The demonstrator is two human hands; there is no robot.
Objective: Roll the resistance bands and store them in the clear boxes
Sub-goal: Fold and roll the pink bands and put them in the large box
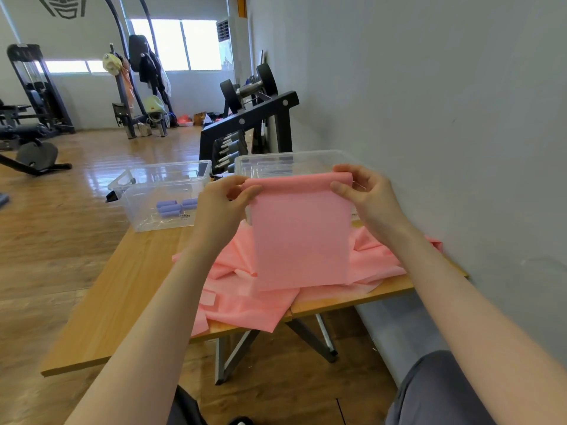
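While left hand (224, 199), right hand (363, 191) pinch rolled top, smooth pink band (302, 240) hangs flat.

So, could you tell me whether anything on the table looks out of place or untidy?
Only the pile of loose pink bands: it lies crumpled on the table and drapes over the near edge. The clear boxes sit upright, undamaged.

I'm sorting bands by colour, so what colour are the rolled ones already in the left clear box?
The rolled bands are light purple, seen in the head view.
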